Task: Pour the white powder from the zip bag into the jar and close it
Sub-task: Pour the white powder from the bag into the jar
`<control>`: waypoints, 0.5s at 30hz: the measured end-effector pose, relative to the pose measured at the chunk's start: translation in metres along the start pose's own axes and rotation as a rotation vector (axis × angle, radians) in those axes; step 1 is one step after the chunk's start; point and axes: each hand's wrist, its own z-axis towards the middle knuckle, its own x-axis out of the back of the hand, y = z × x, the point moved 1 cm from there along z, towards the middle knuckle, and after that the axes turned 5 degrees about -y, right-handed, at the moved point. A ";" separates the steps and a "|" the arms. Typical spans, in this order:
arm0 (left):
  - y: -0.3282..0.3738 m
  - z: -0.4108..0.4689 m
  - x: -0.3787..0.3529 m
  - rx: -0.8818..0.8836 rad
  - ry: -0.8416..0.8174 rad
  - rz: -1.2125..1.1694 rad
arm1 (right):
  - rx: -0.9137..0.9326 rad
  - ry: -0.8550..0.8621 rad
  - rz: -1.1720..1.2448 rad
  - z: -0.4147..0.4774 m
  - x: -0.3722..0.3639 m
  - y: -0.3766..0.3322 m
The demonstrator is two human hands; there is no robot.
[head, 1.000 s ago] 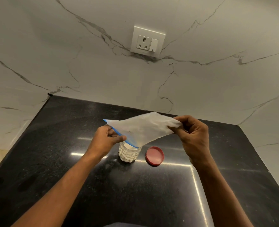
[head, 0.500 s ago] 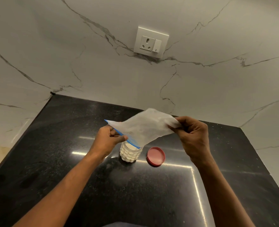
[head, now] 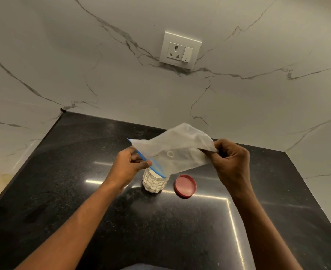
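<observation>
Hands: 2, left hand (head: 129, 164), right hand (head: 231, 164)
Bag (head: 176, 151): 1
Jar (head: 154, 183): 1
Lid (head: 185, 186): 1
Socket (head: 180, 50): 1
Counter (head: 82, 191): 1

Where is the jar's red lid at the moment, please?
In the head view the red lid lies on the black counter, just right of the jar and not touching it.

Looks like a home kitchen: black granite bench (head: 82, 201), marble-look wall (head: 82, 65), wall socket (head: 180, 50) with switch.
</observation>
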 end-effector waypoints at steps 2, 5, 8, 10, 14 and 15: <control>0.000 0.000 0.000 0.000 -0.001 -0.009 | -0.018 -0.124 -0.109 0.000 -0.001 0.001; 0.000 -0.001 0.001 0.005 0.011 0.004 | -0.033 -0.392 -0.184 0.000 0.004 -0.004; 0.003 -0.002 0.000 -0.006 0.010 0.017 | 0.094 -0.392 -0.188 0.003 0.002 -0.024; 0.006 -0.002 -0.002 -0.012 0.006 0.041 | 0.222 -0.234 -0.180 0.006 -0.008 -0.034; 0.009 -0.003 -0.005 -0.017 0.007 0.046 | 0.248 0.031 -0.107 0.017 -0.019 -0.039; 0.010 -0.003 -0.005 -0.024 0.008 0.047 | 0.240 0.053 -0.141 0.019 -0.020 -0.038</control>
